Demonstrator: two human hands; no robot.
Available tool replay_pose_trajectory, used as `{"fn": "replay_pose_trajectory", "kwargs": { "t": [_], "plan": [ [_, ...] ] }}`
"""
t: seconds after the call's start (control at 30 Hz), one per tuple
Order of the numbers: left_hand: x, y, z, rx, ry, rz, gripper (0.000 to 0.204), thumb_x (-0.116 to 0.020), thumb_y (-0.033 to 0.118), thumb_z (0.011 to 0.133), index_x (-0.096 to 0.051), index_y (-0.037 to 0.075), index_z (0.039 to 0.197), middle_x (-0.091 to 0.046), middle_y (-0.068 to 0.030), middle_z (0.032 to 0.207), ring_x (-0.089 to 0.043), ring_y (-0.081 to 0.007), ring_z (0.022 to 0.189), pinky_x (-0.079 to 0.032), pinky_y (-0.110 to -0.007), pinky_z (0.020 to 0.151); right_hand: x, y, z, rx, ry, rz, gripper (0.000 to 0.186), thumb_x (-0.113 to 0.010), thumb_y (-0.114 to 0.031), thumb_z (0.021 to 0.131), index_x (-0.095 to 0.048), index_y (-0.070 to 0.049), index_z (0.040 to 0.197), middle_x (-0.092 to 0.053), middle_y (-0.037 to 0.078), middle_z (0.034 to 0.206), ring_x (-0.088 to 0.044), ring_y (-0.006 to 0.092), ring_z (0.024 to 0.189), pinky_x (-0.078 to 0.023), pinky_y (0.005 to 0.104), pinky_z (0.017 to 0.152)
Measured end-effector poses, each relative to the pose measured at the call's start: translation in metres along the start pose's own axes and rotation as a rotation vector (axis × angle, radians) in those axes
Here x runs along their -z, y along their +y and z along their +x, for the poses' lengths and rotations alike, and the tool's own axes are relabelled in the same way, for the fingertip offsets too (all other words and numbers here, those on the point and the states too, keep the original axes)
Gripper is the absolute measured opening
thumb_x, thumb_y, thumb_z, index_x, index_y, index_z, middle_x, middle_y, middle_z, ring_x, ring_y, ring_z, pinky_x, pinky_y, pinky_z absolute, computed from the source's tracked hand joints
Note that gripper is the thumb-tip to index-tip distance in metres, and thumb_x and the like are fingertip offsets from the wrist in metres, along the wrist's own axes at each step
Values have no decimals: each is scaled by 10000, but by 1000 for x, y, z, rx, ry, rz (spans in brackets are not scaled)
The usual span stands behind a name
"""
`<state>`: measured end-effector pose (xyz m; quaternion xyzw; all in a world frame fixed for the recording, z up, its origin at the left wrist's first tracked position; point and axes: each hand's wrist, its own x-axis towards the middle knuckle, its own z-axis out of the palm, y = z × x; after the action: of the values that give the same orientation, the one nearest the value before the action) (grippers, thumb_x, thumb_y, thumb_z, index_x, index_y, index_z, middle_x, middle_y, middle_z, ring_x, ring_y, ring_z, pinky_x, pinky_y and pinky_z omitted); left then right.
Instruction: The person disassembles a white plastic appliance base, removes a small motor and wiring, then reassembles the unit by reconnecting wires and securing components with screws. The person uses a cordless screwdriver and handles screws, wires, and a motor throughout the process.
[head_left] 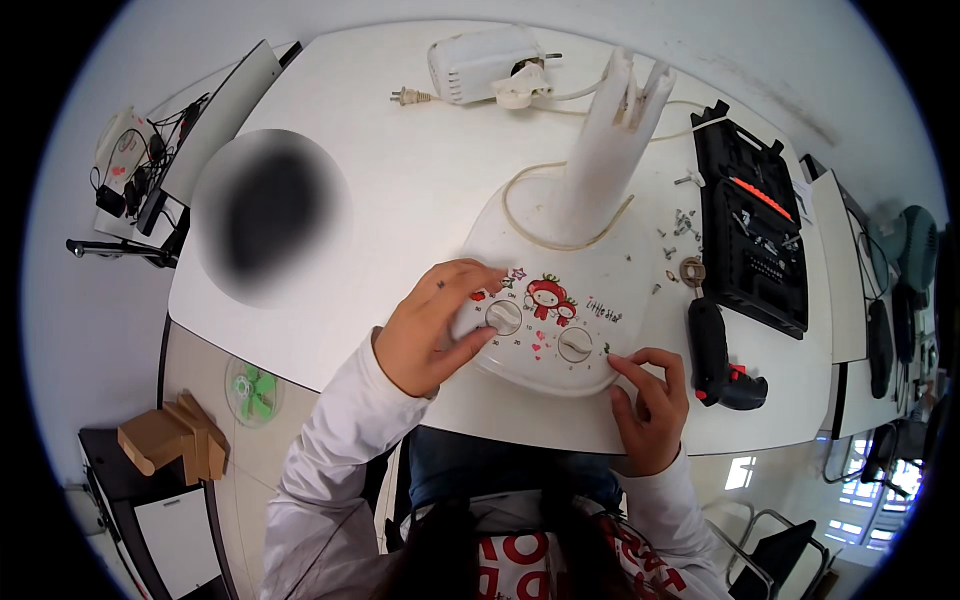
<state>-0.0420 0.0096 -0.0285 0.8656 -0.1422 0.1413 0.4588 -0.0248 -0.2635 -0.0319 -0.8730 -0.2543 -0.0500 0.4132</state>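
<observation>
A white fan base with red cartoon decals stands on the white table, its split-topped post rising at the far side. On its front face sit a left knob and a right knob. My left hand grips the base's left side, with the thumb beside the left knob and the index finger stretched across the top. With bent fingers, my right hand holds the front right edge between thumb and index finger. A pale cord loops round the post's foot.
Behind lies a white motor housing with a plug. To the right are loose screws, a black tool case and a black cordless screwdriver. A blurred dark round patch covers the left. Green fan blades rest on the floor.
</observation>
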Motion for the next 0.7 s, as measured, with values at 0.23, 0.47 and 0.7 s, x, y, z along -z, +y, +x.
{"fn": "replay_pose_trajectory", "kwargs": {
  "t": [0.23,0.47,0.7],
  "plan": [
    [4,0,4,14,-16,-52,589,-626,-79,707,-472,12,1267,-561,-140,1119,-529,-308,1086,-405,-360,963,-3,6,1,-3,8,19,374,-612,90,730,-666,-81,1058,-528,73,1025,-425,89,462,-349,246,472],
    [0,10,9,41,-20,30,636,-654,-84,666,-479,25,1268,-564,-128,1096,-513,-297,1082,-412,-372,941,-4,5,2,3,3,13,370,-588,100,742,-665,-77,1057,-528,72,1024,-417,81,448,-343,241,468],
    [5,4,9,31,-40,-20,651,-655,-83,665,-472,18,1282,-559,-127,1086,-523,-284,1073,-413,-372,958,-3,5,4,8,7,20,368,-576,110,744,-668,-73,1049,-533,72,1013,-427,82,452,-340,238,465]
  ]
}}
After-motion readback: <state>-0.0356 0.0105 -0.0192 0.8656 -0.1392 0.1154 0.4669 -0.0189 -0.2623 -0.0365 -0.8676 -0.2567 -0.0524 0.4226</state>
